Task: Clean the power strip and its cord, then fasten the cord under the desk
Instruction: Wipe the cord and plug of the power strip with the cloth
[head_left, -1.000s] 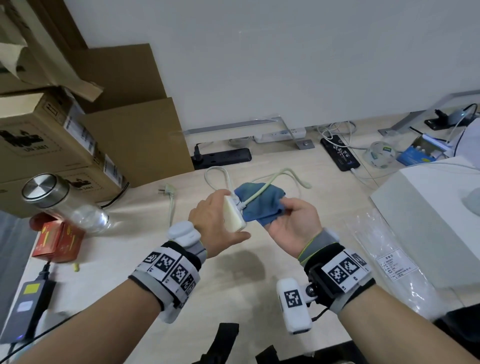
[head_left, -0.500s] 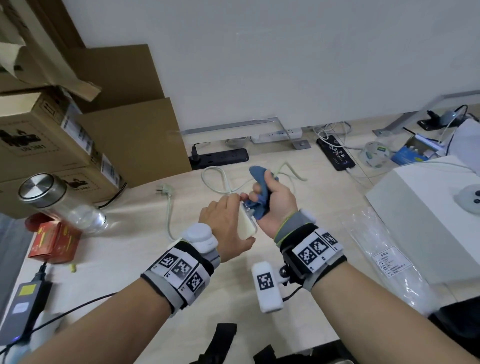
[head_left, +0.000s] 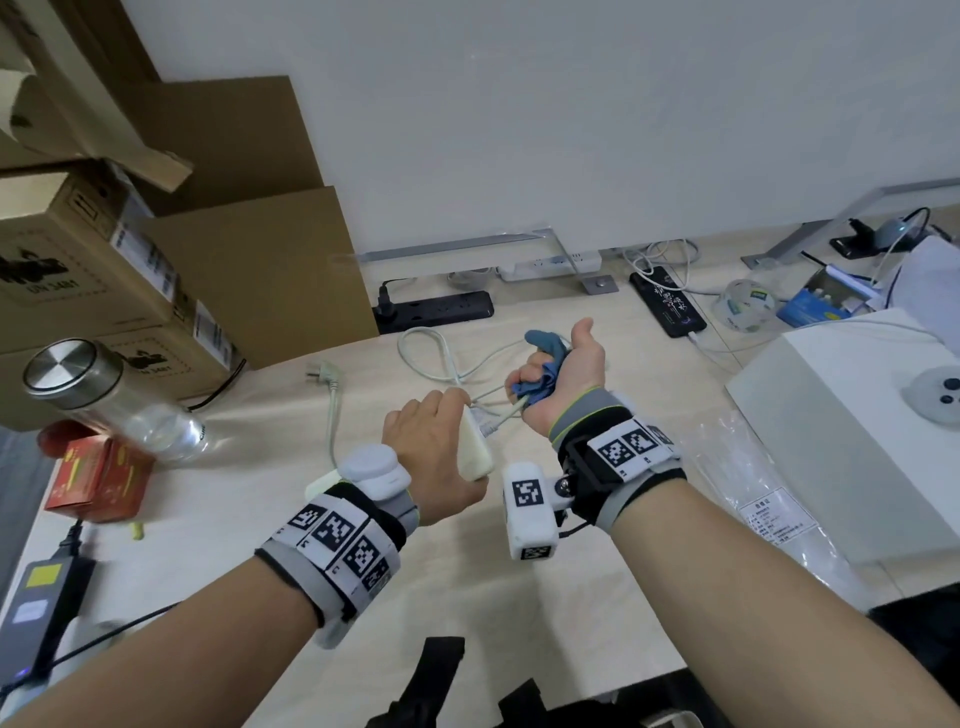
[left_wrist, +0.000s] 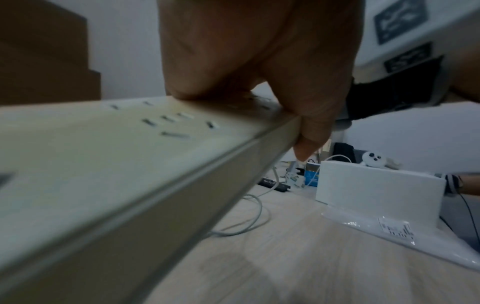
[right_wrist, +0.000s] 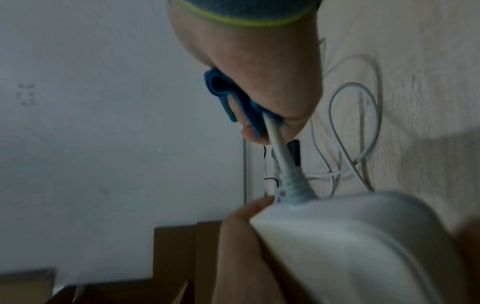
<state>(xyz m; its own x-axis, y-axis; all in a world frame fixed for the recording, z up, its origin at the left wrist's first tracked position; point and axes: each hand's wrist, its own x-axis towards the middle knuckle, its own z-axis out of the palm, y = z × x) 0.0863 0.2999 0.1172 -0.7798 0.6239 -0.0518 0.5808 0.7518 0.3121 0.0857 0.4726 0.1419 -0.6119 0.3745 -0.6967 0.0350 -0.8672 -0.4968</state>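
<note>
My left hand (head_left: 431, 441) grips the cream power strip (head_left: 474, 451) above the desk, fingers curled over its edges; its socket face (left_wrist: 116, 148) fills the left wrist view. The strip's pale cord (head_left: 503, 419) leaves the strip's far end and runs into my right hand (head_left: 558, 379). That hand is closed in a fist around a blue cloth (head_left: 545, 364) wrapped on the cord (right_wrist: 275, 135), close to the strip's end. Beyond my hands the cord loops (head_left: 431, 358) on the desk and ends in a plug (head_left: 324, 374) at the left.
Cardboard boxes (head_left: 130, 270) and a glass jar with a metal lid (head_left: 109, 410) stand at the left. Black power strips (head_left: 436, 306) and a white strip lie by the wall. A white box (head_left: 852, 431) and a plastic bag (head_left: 769, 514) sit at the right.
My right hand has closed the blue cloth around the cord and slid it away from the strip, so a short stretch of bare cord shows. The left hand has kept its hold.
</note>
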